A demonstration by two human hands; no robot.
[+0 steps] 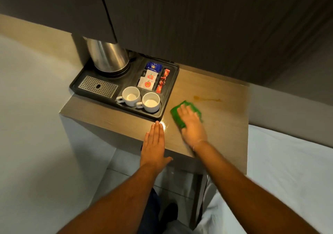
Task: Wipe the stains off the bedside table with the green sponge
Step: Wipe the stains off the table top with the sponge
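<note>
The right hand [191, 123] is pressing the sponge [187, 112] flat on the tabletop [225, 125], left hand [155, 143] lying spread beside — wiping seems underway, 1 brown stain [207, 99] remaining just beyond.

Lying flat on the wooden counter [225, 118], near its middle and just right of the tray side: green sponge [182, 115], bright, soft-edged, slightly blurred, partly covered from the near side. Showing on the counter beyond the sponge, close to its far right corner but apart from it: brown stain [207, 98], a thin smeared streak running rightward with a darker blob at its left end. Glistening with a wet sheen near the front edge.
</note>
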